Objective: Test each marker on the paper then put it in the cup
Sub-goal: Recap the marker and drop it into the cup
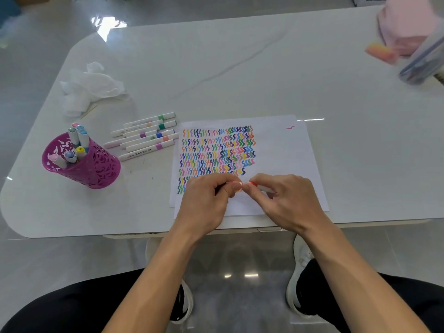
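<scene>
A white sheet of paper [283, 150] covered with rows of coloured squiggles lies near the table's front edge. Over its lower part my left hand [206, 200] and my right hand [286, 198] meet fingertip to fingertip on a white marker with a red band [254, 186]. The right hand grips the marker's body; the left pinches its end, and whether that is a separate cap I cannot tell. A magenta openwork cup [96, 169] stands at the left with several markers upright in it. Several white markers [146, 135] lie side by side between cup and paper.
Crumpled white tissue [93, 85] lies behind the cup. At the far right are a pink cloth [406, 25], a blurred orange-pink object [382, 52] and a clear container of pens [422, 61]. The white table's front edge [134, 233] runs just under my wrists.
</scene>
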### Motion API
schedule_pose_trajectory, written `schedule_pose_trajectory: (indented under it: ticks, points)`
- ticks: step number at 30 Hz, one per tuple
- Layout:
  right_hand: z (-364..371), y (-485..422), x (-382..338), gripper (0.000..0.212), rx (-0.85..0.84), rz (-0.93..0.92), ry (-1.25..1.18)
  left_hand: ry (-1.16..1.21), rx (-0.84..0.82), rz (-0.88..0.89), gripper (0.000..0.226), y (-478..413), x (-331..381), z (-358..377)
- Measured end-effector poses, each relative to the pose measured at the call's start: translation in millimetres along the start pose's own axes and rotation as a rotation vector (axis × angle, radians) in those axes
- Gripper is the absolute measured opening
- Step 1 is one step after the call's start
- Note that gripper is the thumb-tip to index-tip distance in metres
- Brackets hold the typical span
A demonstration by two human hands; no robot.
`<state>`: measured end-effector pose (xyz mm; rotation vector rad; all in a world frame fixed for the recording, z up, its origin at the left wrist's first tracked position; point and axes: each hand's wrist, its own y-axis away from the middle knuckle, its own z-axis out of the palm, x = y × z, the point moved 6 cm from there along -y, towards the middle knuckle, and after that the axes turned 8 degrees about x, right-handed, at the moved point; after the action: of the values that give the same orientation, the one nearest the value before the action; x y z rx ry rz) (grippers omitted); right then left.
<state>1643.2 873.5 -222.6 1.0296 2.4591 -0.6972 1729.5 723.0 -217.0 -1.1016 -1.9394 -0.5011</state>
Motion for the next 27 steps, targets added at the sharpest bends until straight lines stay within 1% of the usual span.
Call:
schedule_pose_trajectory:
  ticks: [2,3,5,7,9,11,13,15,17,19,20,22,23,26,27]
  points:
    - [-1.8,-2.1,3.0,0.042,0.015,0.051,-0.033,0.005,0.073,-0.011,0.011,-2.5,-1.2,-6.2]
    - [-2.4,-3.2,4.9,0.035,0.025,0.084,-0.069,-0.009,0.115,-0.002,0.012,-4.1,-1.7,-9.9]
    - [-2.8,-4.5,9.2,0.018,0.016,0.162,-0.202,-0.057,0.169,0.038,0.013,-6.4,-1.9,-15.2]
    - [-4.2,-5.8,12.5,0.019,0.017,0.227,-0.367,-0.107,0.187,0.084,0.013,-7.0,-1.9,-17.1]
    - [-6.9,-9.1,11.9,0.018,0.043,0.250,-0.495,-0.172,0.198,0.144,0.013,-5.8,-0.8,-16.3]
    - [-5.2,-11.4,11.4,0.027,0.038,0.309,-0.663,-0.231,0.192,0.195,0.013,-4.6,-0.9,-12.7]
    - [-0.9,-12.3,11.3,0.037,0.018,0.378,-0.827,-0.262,0.168,0.192,0.013,-3.9,-4.1,-9.1]
    - [1.7,-13.0,11.9,0.035,0.021,0.369,-0.824,-0.274,0.148,0.174,0.013,-3.5,-8.4,-6.1]
    - [3.9,-13.3,11.9,0.025,0.031,0.359,-0.739,-0.291,0.126,0.163,0.012,-3.3,-11.8,-3.2]
    - [6.3,-12.7,12.5,0.013,0.055,0.390,-0.701,-0.299,0.117,0.157,0.011,-3.2,-13.8,-1.9]
    - [7.4,-11.9,12.4,0.014,0.071,0.404,-0.706,-0.301,0.116,0.154,0.011,-3.5,-14.3,-1.7]
    - [10.3,-10.2,15.2,0.026,0.101,0.438,-0.713,-0.301,0.116,0.151,0.012,-4.2,-15.1,-1.6]
    - [11.4,-10.1,16.3,0.026,0.109,0.453,-0.716,-0.301,0.114,0.149,0.012,-4.5,-15.3,-1.7]
    - [13.5,-10.2,18.4,0.010,0.124,0.466,-0.740,-0.307,0.103,0.136,0.013,-6.2,-16.4,-2.0]
    - [13.1,-10.2,19.3,0.013,0.135,0.467,-0.734,-0.306,0.101,0.130,0.013,-6.7,-16.9,-2.2]
